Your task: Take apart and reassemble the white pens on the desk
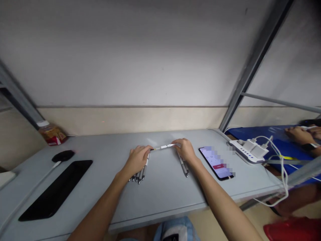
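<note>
My two hands meet over the middle of the grey table point(160, 190). A white pen point(164, 146) is stretched between them, pinched at each end. My left hand point(137, 160) is closed on the pen's left tip and also clutches several grey pens point(139, 174) that stick out toward me. My right hand point(185, 149) is closed on the pen's right end, with two or three more grey pens point(184, 166) under its palm.
A lit phone point(217, 162) lies right of my right hand. A white power strip point(248, 151) with chargers and cables sits at the table's right end. A black keyboard point(56, 189), black mouse point(63, 155) and a snack packet point(52, 133) are at the left. Another person's hands point(299, 134) rest on a blue surface at far right.
</note>
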Demonstrator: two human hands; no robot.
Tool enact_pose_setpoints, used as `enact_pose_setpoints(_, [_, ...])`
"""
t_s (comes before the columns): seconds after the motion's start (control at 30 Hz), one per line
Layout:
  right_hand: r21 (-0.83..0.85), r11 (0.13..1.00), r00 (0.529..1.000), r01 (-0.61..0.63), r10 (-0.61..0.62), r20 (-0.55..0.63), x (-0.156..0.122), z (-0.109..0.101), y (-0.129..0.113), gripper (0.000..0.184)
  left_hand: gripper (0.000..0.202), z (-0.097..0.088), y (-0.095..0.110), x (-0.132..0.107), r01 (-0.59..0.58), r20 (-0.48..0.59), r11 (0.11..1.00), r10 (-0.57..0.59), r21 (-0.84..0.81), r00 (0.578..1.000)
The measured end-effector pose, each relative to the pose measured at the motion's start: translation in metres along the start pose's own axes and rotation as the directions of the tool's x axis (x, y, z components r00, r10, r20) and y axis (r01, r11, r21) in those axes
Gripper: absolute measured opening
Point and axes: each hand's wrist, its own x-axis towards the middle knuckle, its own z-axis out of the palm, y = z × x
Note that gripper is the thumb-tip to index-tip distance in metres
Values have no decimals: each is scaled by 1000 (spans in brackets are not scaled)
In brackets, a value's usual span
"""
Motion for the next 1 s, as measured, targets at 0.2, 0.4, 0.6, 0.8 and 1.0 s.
enact_pose_setpoints(0.2, [163,975,985,150,-161,56,-2,2,-11,24,28,3,2,0,-22,7,999,22,-44,1000])
enact_pose_setpoints(0.4, [171,970,982,173,-184,51,-2,2,-15,23,27,2,2,1,-32,-10,998,31,-63,999])
enact_pose_setpoints(0.6, [158,985,997,63,-56,-49,2,-3,-1,21,26,3,-3,2,16,-36,999,-18,-44,999])
enact_pose_setpoints(0.8, [196,973,992,123,-122,-15,1,-1,-8,20,26,5,0,1,-18,-22,999,17,-50,1000])
enact_pose_setpoints(1.0, [255,953,983,167,-179,28,-3,2,-22,19,26,10,5,2,9,-26,997,-11,-80,1000])
